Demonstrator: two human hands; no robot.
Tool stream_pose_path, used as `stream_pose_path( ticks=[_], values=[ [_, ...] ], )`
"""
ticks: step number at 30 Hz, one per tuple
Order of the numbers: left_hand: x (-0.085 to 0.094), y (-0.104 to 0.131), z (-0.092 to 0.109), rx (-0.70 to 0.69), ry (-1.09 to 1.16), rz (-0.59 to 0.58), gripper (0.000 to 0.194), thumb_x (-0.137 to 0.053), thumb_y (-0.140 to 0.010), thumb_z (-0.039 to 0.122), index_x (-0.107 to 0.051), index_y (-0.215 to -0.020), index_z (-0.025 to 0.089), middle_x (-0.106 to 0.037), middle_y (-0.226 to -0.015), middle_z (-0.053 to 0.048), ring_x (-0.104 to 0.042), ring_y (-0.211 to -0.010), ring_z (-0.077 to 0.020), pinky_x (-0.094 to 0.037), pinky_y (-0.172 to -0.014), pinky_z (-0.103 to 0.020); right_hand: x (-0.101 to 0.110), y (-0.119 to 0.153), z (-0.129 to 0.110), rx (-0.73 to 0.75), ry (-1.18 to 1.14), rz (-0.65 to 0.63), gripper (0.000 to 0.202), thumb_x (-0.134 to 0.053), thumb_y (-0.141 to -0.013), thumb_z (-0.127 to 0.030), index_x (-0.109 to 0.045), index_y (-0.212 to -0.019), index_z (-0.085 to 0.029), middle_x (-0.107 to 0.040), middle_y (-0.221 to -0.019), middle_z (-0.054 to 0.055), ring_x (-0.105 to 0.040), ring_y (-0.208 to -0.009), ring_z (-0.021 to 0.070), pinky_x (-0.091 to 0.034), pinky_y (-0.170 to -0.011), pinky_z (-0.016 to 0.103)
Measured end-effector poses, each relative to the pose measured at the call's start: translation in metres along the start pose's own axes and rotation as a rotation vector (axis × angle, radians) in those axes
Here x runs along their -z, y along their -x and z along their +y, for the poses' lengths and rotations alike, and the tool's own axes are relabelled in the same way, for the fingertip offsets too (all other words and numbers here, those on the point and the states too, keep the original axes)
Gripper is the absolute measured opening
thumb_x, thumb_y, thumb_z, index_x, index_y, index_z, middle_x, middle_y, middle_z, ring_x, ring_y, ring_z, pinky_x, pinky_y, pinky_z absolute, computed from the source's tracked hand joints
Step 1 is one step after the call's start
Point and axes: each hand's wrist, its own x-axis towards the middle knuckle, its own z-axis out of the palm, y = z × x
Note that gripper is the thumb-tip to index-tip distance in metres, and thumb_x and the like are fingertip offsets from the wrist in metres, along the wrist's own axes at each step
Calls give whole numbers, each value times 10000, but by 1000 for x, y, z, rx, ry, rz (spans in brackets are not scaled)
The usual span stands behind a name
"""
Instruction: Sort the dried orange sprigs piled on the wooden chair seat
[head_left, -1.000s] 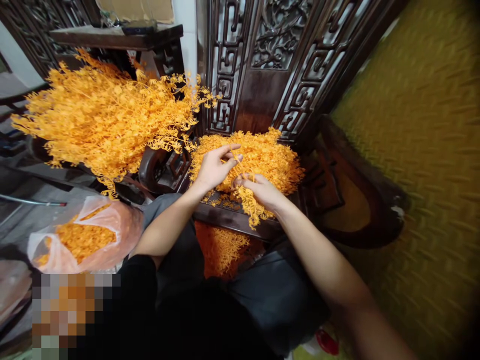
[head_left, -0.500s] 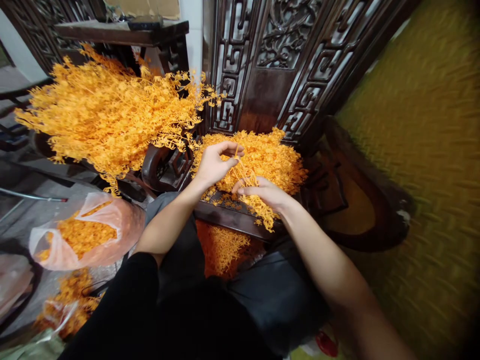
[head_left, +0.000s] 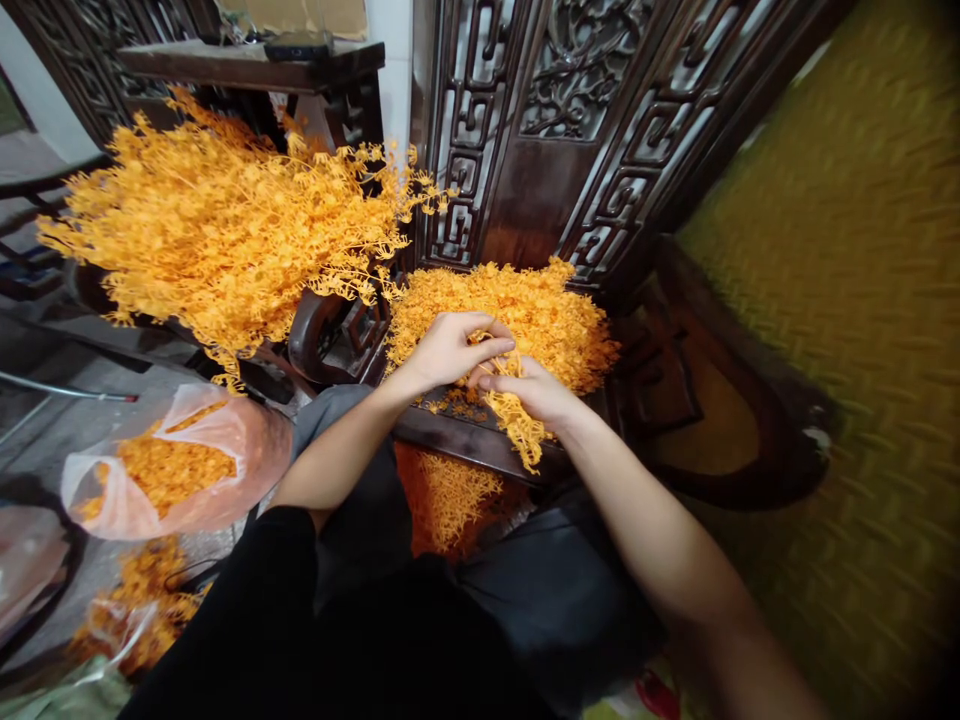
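A small bunch of orange artificial flower sprigs [head_left: 517, 428] hangs from my right hand [head_left: 541, 392], whose fingers are closed round its stems. My left hand [head_left: 454, 350] is at the upper end of the same bunch, thumb and fingers pinched together on its strands, close to the right fingertips. Just behind both hands, a thick heap of orange sprigs [head_left: 540, 310] covers the seat of a dark carved wooden chair [head_left: 442, 432]. Loose orange bits [head_left: 461, 402] lie along the seat's front part.
A larger pile of orange sprigs [head_left: 225, 230] rests at the left beside a dark wooden table [head_left: 247, 66]. On the floor stand a clear plastic bag [head_left: 259, 440] of orange pieces and another orange bundle [head_left: 142, 590]. Below the seat is a red bag [head_left: 420, 500] with more pieces.
My left hand has come down and to the right, closer to my right hand and the bunch. My right hand stays nearly in place, still holding the sprigs.
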Motion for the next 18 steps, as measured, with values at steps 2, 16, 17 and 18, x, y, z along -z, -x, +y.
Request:
stream_pose_path(
  ticks=[2, 16, 17, 18],
  values=[
    [2, 2, 1, -19, 22, -66, 214, -768, -796, 277, -744, -975, 164, -768, -1009, -65, -703, -942, -172, -543, -892, -331, -1, -1, 4, 1, -12, -6, 173, -755, -727, -326, -777, -826, -185, -744, -888, 37, -657, -912, 207, -482, -941, 380],
    [-21, 8, -2, -277, -532, 297, 346, -584, -845, 110, -682, -1172, 170, -707, -989, -49, -647, -947, -196, -522, -880, -358, -15, -7, 1, -107, -80, 202, 206, -692, -679, -342, -696, -768, -156, -710, -769, 6, -624, -865, 213, -447, -938, 368],
    [-23, 8, -3, -277, -589, 317, 321, -578, -867, 129, -686, -1166, 173, -705, -1010, -58, -645, -968, -208, -523, -886, -373, -16, -7, 0, -133, -81, 226, 218, -696, -680, -352, -694, -772, -155, -710, -760, 3, -622, -852, 210, -447, -919, 361],
    [-24, 8, -4, -269, -628, 335, 294, -576, -882, 140, -696, -1147, 175, -705, -1027, -66, -648, -972, -214, -526, -885, -382, -15, -6, -1, -159, -78, 249, 224, -704, -674, -358, -691, -766, -154, -704, -745, 0, -616, -827, 204, -447, -887, 351]
  ],
)
